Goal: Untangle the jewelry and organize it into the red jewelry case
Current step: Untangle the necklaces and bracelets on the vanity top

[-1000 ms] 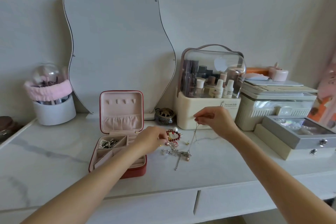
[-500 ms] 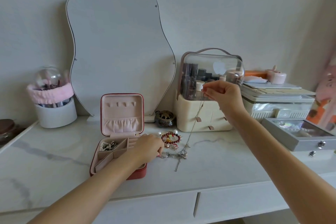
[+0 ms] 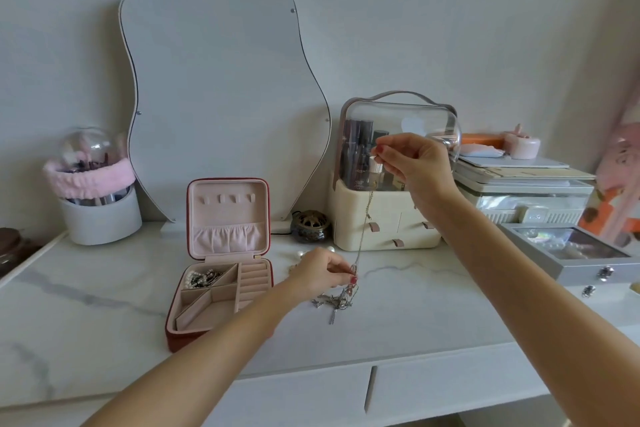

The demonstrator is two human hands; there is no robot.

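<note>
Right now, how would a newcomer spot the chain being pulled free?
Find the open red jewelry case on the white tabletop. Just right of it, a thin silver chain rises taut from the jewelry heap to the raised right hand, the only piece off the surface.

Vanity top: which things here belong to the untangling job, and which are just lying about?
Job:
red jewelry case, open
chain, pinched by right hand
jewelry tangle, held by left hand

Lying about:
mirror
cosmetics organizer
grey box
brush holder
</note>
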